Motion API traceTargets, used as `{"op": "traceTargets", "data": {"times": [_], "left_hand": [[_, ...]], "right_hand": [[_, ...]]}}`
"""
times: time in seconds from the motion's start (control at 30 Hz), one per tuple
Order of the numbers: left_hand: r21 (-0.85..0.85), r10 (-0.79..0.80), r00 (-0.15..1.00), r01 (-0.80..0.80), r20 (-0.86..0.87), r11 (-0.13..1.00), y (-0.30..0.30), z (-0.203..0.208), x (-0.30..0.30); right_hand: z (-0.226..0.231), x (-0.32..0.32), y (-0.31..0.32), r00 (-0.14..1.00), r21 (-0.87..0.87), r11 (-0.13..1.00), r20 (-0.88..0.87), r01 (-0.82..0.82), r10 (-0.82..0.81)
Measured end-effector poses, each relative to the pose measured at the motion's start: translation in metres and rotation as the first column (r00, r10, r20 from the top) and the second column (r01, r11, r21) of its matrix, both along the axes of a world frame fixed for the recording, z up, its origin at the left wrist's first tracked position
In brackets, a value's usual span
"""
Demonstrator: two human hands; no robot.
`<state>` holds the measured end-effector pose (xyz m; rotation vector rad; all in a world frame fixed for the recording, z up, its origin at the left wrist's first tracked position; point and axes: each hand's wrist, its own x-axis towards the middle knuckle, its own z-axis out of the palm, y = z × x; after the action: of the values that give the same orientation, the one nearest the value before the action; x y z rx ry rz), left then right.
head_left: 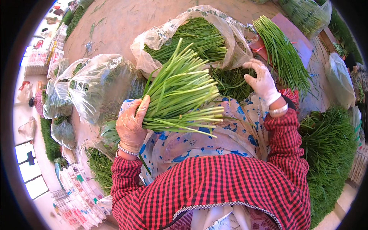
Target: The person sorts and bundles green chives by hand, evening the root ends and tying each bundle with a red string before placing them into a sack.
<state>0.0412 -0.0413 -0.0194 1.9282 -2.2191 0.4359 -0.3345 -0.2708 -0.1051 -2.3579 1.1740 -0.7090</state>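
My left hand [132,124], in a thin clear glove, is closed around a bunch of Chinese chives [180,92]. The bunch is held up over my lap, its pale cut ends fanned toward the right. My right hand [261,79], gloved in the same way, is raised to the right of the bunch with fingers apart and nothing in it. Beyond the hands lies an open clear plastic bag [153,38] filled with more chives [199,36]. A blue-patterned plastic apron [214,142] covers my lap.
Another bunch of chives [281,53] lies on a flat pinkish sheet [303,50] at the far right. A large green heap [326,153] is beside my right arm. Filled plastic bags [96,86] stand to the left. Stacked white packaging [78,195] sits at the lower left.
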Motion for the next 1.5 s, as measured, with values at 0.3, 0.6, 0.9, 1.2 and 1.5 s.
{"op": "traceTargets", "data": {"times": [0.3,0.6,0.9,1.2,1.5], "left_hand": [[0.049,-0.028,0.999,0.026,0.045,0.998,-0.003,0.0,-0.001],[0.073,0.029,0.997,-0.024,-0.07,0.997,-0.002,0.007,-0.006],[0.299,0.294,0.128,0.023,-0.947,0.954,0.002,-0.015,0.002],[0.462,0.506,-0.284,0.21,-0.814,0.861,-0.005,0.004,-0.032],[0.477,0.527,-0.153,0.271,-0.836,0.836,-0.005,-0.014,-0.062]], "right_hand": [[0.072,0.071,0.062,0.917,-0.336,0.869,0.034,-0.364,0.397],[0.041,0.013,0.055,0.948,-0.174,0.934,-0.127,-0.311,0.292],[0.02,-0.017,0.045,0.978,0.614,0.763,0.083,-0.201,0.191],[0.028,0.031,0.047,0.938,0.595,0.732,0.292,-0.333,0.189],[0.11,0.099,0.036,0.963,-0.378,0.91,0.134,-0.17,0.235]]}}
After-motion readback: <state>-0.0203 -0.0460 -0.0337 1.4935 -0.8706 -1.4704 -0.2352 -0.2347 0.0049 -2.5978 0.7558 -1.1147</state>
